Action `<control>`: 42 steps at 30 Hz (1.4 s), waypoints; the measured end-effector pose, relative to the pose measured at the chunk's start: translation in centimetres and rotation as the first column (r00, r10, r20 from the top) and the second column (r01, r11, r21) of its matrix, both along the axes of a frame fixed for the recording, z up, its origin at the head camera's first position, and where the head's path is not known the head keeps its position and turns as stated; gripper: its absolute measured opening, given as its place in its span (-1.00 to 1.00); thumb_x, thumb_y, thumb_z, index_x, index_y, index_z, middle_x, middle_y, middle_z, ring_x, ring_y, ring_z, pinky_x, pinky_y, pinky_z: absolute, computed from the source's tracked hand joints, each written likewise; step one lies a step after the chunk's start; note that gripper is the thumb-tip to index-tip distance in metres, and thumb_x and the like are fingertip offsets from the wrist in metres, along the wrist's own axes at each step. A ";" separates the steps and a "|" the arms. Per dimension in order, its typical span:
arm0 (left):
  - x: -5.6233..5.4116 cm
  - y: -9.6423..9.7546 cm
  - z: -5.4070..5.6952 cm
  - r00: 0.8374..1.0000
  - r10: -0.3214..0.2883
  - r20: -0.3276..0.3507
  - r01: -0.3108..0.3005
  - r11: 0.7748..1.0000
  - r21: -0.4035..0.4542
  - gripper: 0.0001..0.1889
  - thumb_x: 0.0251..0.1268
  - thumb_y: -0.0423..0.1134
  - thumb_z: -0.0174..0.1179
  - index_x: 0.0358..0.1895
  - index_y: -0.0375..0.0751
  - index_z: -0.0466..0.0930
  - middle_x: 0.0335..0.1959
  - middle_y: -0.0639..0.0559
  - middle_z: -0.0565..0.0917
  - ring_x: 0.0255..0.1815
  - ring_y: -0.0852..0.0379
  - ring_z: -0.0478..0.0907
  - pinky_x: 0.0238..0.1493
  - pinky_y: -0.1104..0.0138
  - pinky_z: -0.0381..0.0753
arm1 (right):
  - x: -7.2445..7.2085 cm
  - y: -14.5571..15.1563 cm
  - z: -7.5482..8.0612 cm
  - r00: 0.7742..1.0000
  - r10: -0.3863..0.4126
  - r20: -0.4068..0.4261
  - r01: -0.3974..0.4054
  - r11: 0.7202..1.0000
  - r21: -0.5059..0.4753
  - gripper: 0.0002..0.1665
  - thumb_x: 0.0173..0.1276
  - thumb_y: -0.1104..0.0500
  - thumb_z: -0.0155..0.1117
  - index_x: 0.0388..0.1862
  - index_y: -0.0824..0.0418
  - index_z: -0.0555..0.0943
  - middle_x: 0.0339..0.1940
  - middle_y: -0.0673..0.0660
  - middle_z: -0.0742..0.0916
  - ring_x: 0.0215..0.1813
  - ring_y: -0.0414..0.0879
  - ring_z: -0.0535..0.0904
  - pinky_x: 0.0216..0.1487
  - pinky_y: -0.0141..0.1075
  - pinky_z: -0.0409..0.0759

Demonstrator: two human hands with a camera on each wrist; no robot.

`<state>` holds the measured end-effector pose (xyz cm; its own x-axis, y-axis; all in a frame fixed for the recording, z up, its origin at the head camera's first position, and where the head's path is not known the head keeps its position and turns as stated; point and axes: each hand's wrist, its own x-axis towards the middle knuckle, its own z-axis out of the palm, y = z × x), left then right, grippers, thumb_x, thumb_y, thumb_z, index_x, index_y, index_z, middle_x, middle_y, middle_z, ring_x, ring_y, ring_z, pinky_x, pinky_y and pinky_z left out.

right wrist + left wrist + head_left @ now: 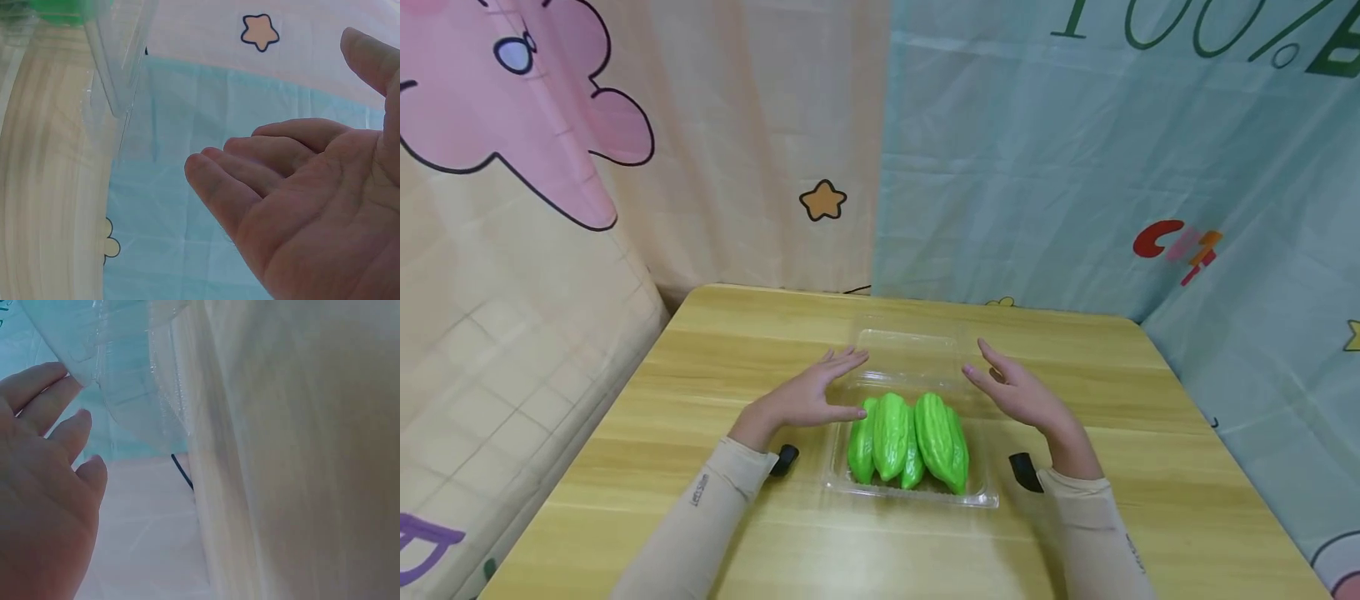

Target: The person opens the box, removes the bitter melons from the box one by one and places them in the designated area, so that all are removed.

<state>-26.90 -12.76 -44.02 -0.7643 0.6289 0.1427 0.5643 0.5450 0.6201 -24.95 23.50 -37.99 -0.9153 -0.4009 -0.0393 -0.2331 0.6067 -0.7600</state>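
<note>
Glossy, ridged green fruit-shaped pieces (891, 437) sit in an open clear-plastic hinged box (910, 497) between your left hand (805, 396) and right hand (1022, 400).

Your fingers are extended, thumbs wide; left-hand contact with the transparent lid (910, 342) can't be told. Lid edges are faint; "100%" lettering (1290, 30) is cropped; sleeve print (699, 490) illegible.

Blurry, cropped green vegetables (62, 10), right-wrist view
</note>
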 end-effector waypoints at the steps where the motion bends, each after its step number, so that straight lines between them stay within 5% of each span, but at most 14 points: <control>1: -0.1 0.0 0.0 1.000 -0.013 -0.012 0.013 1.000 -0.012 0.02 0.27 0.34 0.24 0.64 -0.07 0.00 0.64 0.02 -0.06 0.62 -0.19 -0.22 0.54 -0.05 -0.22 | 0.1 0.0 0.1 1.000 0.001 0.004 -0.001 1.000 0.001 -0.03 0.59 -0.27 -0.03 0.67 0.24 -0.11 0.66 0.27 0.00 0.55 0.39 0.03 0.45 0.24 0.12; 5: -0.2 0.1 -0.1 0.998 -0.042 -0.038 0.039 0.996 -0.078 0.14 0.20 0.41 0.23 0.65 -0.12 -0.13 0.64 0.08 -0.19 0.64 -0.02 -0.31 0.55 0.11 -0.39 | 0.3 -0.3 0.6 1.000 0.011 0.016 -0.011 1.000 -0.001 0.01 0.56 -0.31 -0.02 0.67 0.21 -0.12 0.66 0.24 0.00 0.56 0.35 0.03 0.46 0.21 0.13; 11: 0.2 0.2 -0.3 0.997 -0.044 -0.057 0.035 0.987 -0.159 0.32 0.02 0.54 0.25 0.65 -0.15 -0.25 0.64 0.06 -0.27 0.62 0.05 -0.46 0.54 0.05 -0.47 | 0.6 -0.8 0.8 1.000 0.023 -0.014 -0.023 0.999 0.025 0.00 0.56 -0.30 -0.01 0.67 0.22 -0.11 0.65 0.29 0.03 0.54 0.37 0.08 0.45 0.21 0.16; 21: 1.0 0.3 -0.1 0.994 -0.047 -0.102 0.020 0.968 -0.252 0.40 -0.03 0.62 0.17 0.63 -0.26 -0.29 0.65 -0.06 -0.30 0.61 -0.05 -0.49 0.51 -0.08 -0.50 | 1.2 -1.2 1.1 1.000 0.006 0.000 -0.006 0.999 0.036 0.07 0.49 -0.34 0.09 0.68 0.14 -0.12 0.64 0.31 0.08 0.53 0.36 0.12 0.41 0.23 0.25; 26: 1.0 0.2 -0.5 0.996 -0.035 -0.078 0.014 0.967 -0.253 0.39 0.00 0.62 0.15 0.63 -0.28 -0.30 0.65 -0.14 -0.26 0.62 -0.17 -0.38 0.52 -0.11 -0.42 | 1.0 -1.4 0.9 1.000 0.015 0.025 -0.015 1.000 -0.002 0.08 0.46 -0.33 0.15 0.69 0.08 -0.10 0.63 0.29 0.12 0.55 0.29 0.13 0.35 0.23 0.34; 32: 1.2 0.2 -0.5 0.999 -0.003 0.050 0.014 0.977 -0.211 0.36 -0.01 0.58 0.22 0.62 0.00 -0.48 0.66 -0.03 -0.36 0.62 -0.07 -0.28 0.54 -0.04 -0.20 | 1.0 -1.7 0.8 0.998 0.042 0.043 -0.041 0.998 -0.044 0.07 0.44 -0.22 0.28 0.69 0.07 -0.05 0.66 0.18 0.09 0.55 0.25 0.16 0.31 0.19 0.41; 42: 1.3 0.2 -0.2 0.993 0.019 0.116 0.004 0.981 -0.196 0.36 -0.02 0.55 0.27 0.64 0.07 -0.43 0.65 0.13 -0.39 0.61 0.03 -0.19 0.45 0.02 0.21 | 1.4 -2.3 0.6 0.993 0.079 0.088 -0.078 0.997 -0.019 0.10 0.40 -0.12 0.37 0.66 0.25 0.00 0.55 0.39 0.27 0.46 0.34 0.30 0.24 0.15 0.50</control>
<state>-25.59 -12.55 -44.19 -0.7732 0.6300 -0.0726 0.4899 0.6661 0.5624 -23.58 21.20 -37.37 -0.8741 -0.4727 -0.1121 -0.2112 0.5774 -0.7886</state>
